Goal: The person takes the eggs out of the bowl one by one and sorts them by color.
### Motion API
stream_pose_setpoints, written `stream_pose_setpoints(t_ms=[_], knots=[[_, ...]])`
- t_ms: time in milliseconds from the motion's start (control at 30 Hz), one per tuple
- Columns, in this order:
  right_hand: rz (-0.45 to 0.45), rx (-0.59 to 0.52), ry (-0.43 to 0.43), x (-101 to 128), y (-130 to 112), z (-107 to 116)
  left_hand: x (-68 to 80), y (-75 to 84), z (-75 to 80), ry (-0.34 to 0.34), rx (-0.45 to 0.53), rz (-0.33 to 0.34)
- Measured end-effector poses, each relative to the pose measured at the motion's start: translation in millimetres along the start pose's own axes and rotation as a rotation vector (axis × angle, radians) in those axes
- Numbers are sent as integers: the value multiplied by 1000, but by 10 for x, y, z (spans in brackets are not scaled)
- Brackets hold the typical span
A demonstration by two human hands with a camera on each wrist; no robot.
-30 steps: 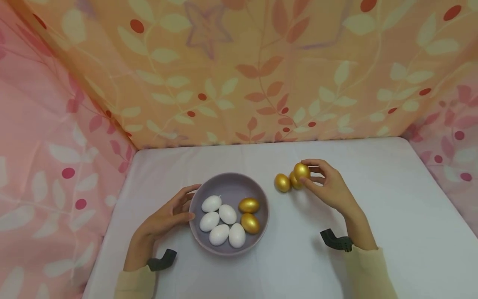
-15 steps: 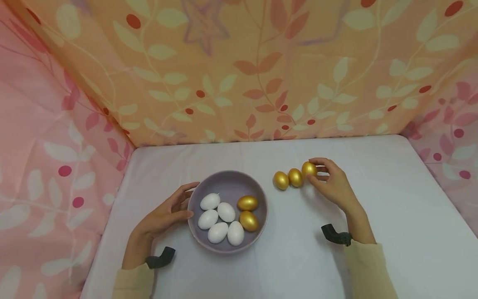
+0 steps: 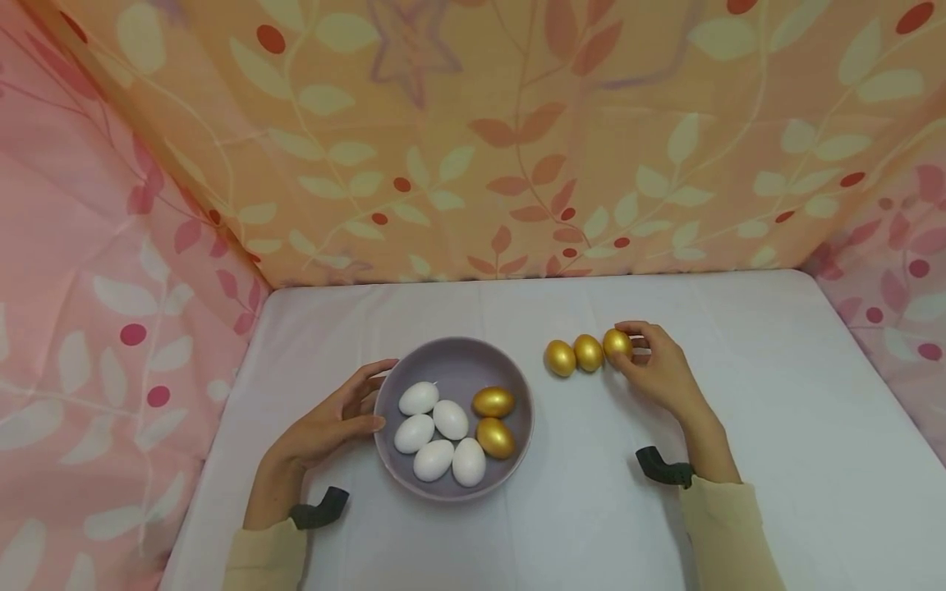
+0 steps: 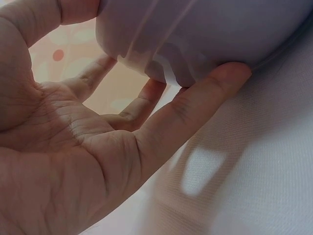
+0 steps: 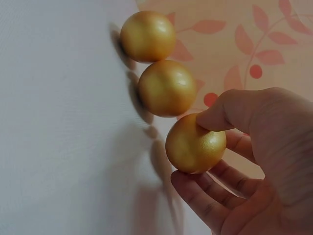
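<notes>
In the head view, my right hand (image 3: 660, 367) pinches a gold egg (image 3: 615, 342) between thumb and fingers. This egg stands at the right end of a short row, beside the middle gold egg (image 3: 588, 353) and the left gold egg (image 3: 560, 359). The right wrist view shows the thumb on the pinched egg (image 5: 191, 147) from above and fingertips under its side. My left hand (image 3: 328, 423) holds the left side of a purple-grey bowl (image 3: 461, 361), fingers spread along its outer wall. Inside lie several white eggs (image 3: 450, 420) and two gold eggs (image 3: 493, 437).
A white cloth (image 3: 576, 509) covers the table. Behind it hangs an orange leaf-patterned curtain (image 3: 458, 164), with pink patterned cloth (image 3: 89, 246) on the left side. Each wrist carries a dark curved mount (image 3: 663, 468).
My right hand has moved right and slightly down with its gold egg, from in front of the middle egg to the row's right end. The left hand and bowl stay in place.
</notes>
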State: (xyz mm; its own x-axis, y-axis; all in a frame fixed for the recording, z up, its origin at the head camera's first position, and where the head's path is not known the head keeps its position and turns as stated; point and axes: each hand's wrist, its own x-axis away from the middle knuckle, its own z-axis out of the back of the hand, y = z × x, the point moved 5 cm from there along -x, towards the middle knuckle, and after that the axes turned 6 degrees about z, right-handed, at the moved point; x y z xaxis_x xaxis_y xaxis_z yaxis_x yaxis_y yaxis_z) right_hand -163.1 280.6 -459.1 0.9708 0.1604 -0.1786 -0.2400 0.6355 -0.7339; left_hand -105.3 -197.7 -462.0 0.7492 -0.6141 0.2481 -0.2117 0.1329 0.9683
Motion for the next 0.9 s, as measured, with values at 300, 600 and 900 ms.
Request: stream_pose_setpoints(t_ms=[300, 600, 900], knots=[[-6, 35, -35, -5, 36, -30, -22, 3, -11, 1, 0, 9], [-8, 53, -48, 2, -3, -51, 5, 32, -11, 7, 10, 17], [16, 141, 15, 21, -171, 69, -4, 19, -31, 3, 21, -5]])
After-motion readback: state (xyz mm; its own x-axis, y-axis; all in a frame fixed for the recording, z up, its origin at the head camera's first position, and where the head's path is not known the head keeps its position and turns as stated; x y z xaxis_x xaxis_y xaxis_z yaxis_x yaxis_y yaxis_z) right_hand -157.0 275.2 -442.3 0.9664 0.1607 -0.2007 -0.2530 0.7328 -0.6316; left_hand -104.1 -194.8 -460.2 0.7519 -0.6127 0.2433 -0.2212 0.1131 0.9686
